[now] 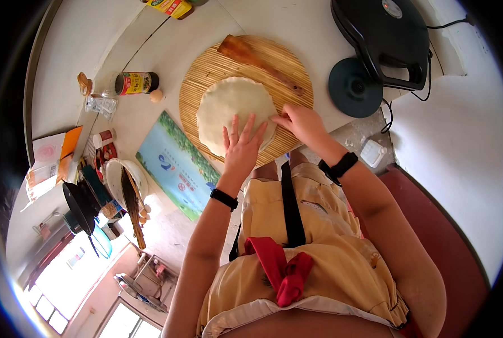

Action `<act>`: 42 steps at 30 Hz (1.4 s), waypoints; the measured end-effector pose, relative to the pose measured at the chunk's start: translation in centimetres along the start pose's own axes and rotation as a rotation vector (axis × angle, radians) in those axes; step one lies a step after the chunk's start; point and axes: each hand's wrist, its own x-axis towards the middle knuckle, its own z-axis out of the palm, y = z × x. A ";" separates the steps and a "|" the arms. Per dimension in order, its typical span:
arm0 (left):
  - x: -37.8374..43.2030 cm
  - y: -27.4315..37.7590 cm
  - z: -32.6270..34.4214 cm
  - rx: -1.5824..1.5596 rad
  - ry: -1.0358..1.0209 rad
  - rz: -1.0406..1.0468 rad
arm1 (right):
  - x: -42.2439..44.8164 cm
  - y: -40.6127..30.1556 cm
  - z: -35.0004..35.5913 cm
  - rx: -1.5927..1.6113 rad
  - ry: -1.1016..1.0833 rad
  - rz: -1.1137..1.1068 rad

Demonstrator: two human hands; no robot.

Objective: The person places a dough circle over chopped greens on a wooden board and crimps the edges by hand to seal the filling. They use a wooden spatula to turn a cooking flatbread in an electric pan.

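A pale round of dough (232,103) with a crimped edge lies on a round tray of thin wooden or reed strips (188,101). My left hand (242,145) rests flat on the dough near its lower right side, fingers spread. At the dough's right edge my right hand (301,121) pinches the rim between thumb and forefinger; its other fingers are curled. Across the far part of the tray, beyond the dough, lies a wooden spatula (255,61). Both wrists wear black bands.
A black electric griddle (382,46) with a cord stands at the upper right, beside a dark green round lid (355,88). Left are a dark sauce jar (136,83), an egg (156,96), a printed blue-green sheet (175,164) and a white bowl (139,173) with a brush.
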 end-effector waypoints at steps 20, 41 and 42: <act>-1.9 0.5 1.5 -0.302 0.174 -0.119 | 0.6 1.1 0.4 -0.091 -0.123 -0.758; -2.3 0.9 1.6 -0.194 0.221 0.037 | 1.2 2.0 0.0 -0.110 -0.054 -0.870; -2.2 1.0 1.6 -0.188 0.217 0.039 | 1.2 2.0 0.0 -0.107 -0.055 -0.870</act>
